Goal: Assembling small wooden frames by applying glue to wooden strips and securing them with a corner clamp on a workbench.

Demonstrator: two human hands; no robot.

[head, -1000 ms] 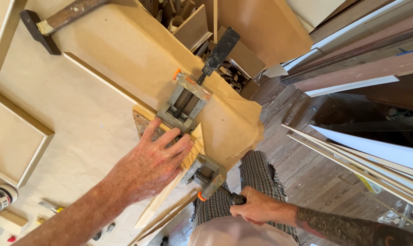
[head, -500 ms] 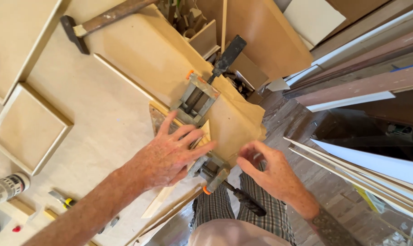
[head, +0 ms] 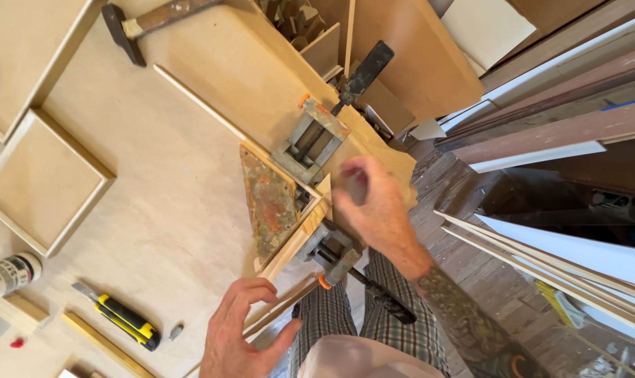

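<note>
A metal corner clamp [head: 309,150] sits at the workbench's edge with a rusty triangular plate [head: 268,203] and a light wooden strip [head: 300,238] lying in its lower jaw. My right hand [head: 370,203] hovers, blurred, just right of the clamp above the strip's end, fingers loosely curled, holding nothing I can see. My left hand [head: 244,329] has its fingers spread at the bench's near edge, resting by thin wooden strips [head: 279,311] and gripping nothing. A black clamp handle [head: 377,297] sticks out below the bench.
A hammer [head: 146,21] lies at the far edge. Wooden frames [head: 41,182] lie at the left. A yellow-black utility knife [head: 121,322] and a tube [head: 6,276] rest near left. Boards and mouldings [head: 555,133] lean at the right.
My left hand lifted off the clamp's plate and drew back to the bench's near edge. My right hand rose from the lower handle up beside the clamp.
</note>
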